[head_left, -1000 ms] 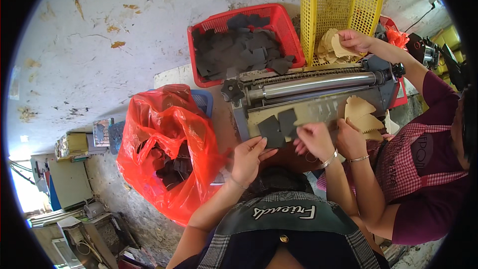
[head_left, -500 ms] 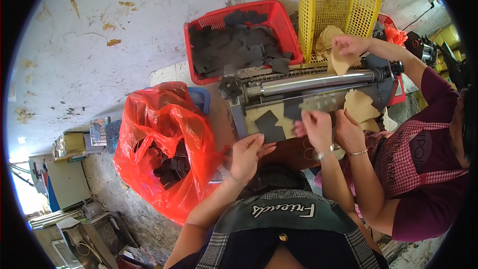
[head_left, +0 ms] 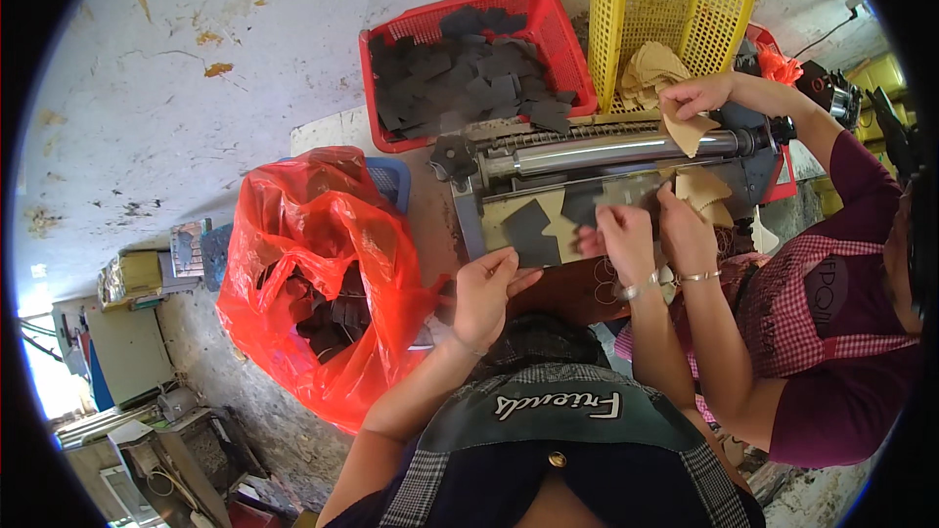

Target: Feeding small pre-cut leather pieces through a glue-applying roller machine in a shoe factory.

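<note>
On the tan plate [head_left: 496,213] of a roller machine lies a flat dark grey piece [head_left: 529,233]. My left hand [head_left: 481,291] is closed, thumb and forefinger at that piece's near left corner. A second dark piece [head_left: 581,203] lies farther right, near the roller [head_left: 616,153]. Just beside it, my right hand [head_left: 626,242] has its fingers pinched together; what they hold, if anything, is blurred. A co-worker's hand [head_left: 689,237] is close on my right, by several tan scalloped pieces [head_left: 704,194]. The co-worker's other hand [head_left: 698,95] holds a tan piece [head_left: 688,131] over the roller.
A red basket [head_left: 579,68] of dark pieces stands behind the machine. Next to it is a yellow basket [head_left: 603,15] with tan pieces. At my left, a red plastic bag [head_left: 293,198] contains dark pieces, with a blue basket [head_left: 393,181] behind it. The co-worker's arms are close on my right.
My view has shifted slightly. My left hand stays by the dark piece's corner, and my right hand has moved slightly right. The co-worker's tan piece above the roller has turned.
</note>
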`<action>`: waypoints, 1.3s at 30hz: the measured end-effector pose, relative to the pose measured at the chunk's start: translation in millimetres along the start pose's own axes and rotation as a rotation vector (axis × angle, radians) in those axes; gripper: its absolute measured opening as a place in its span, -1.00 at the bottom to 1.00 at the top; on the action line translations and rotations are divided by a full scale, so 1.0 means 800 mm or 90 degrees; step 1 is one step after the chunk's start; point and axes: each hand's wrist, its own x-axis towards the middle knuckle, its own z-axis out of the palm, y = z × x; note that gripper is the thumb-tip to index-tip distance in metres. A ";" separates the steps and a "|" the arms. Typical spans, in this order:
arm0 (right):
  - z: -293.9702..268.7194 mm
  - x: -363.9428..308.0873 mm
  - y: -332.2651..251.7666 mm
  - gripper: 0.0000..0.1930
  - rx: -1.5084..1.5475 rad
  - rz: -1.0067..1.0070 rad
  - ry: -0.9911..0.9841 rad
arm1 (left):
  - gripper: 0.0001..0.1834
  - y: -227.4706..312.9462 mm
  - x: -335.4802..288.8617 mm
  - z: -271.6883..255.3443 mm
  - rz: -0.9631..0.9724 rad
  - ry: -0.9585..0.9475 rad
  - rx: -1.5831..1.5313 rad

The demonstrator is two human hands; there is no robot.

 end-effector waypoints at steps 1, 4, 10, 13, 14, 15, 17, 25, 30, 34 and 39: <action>0.001 0.005 -0.004 -0.70 0.030 -0.016 0.079 | -0.70 0.004 0.000 0.005 0.002 0.000 0.005; 0.012 -0.027 -0.012 -0.68 -0.058 -0.016 -0.070 | -0.69 0.006 0.007 0.010 -0.008 -0.011 0.029; 0.007 -0.009 0.006 -0.67 0.048 0.002 0.098 | -0.66 0.024 -0.011 0.008 -0.069 -0.050 0.053; 0.016 -0.002 -0.049 -0.65 -0.134 -0.125 0.215 | -0.68 0.037 -0.023 0.001 -0.089 -0.082 0.086; 0.015 0.003 -0.079 -0.65 -0.176 -0.188 0.216 | -0.68 0.041 -0.025 -0.001 -0.095 -0.101 0.117; 0.014 0.008 -0.109 -0.66 -0.217 -0.250 0.218 | -0.68 0.043 -0.026 -0.004 -0.098 -0.102 0.115; 0.031 0.055 -0.154 -0.62 -0.201 -0.359 0.196 | -0.69 0.044 -0.030 -0.012 -0.095 -0.106 0.114; 0.081 0.316 -0.137 -0.11 -0.847 -0.128 -0.200 | -0.69 0.068 -0.027 -0.010 -0.097 -0.148 0.142; 0.118 0.338 -0.114 0.11 -0.991 0.035 -0.176 | -0.69 0.072 -0.023 -0.021 -0.097 -0.117 0.114; 0.133 0.345 -0.115 0.04 -1.050 0.100 -0.300 | -0.69 0.078 -0.011 -0.018 -0.104 -0.118 0.115; 0.119 0.349 -0.138 -0.22 -1.106 0.163 -0.386 | -0.68 0.082 -0.002 -0.023 -0.097 -0.116 0.102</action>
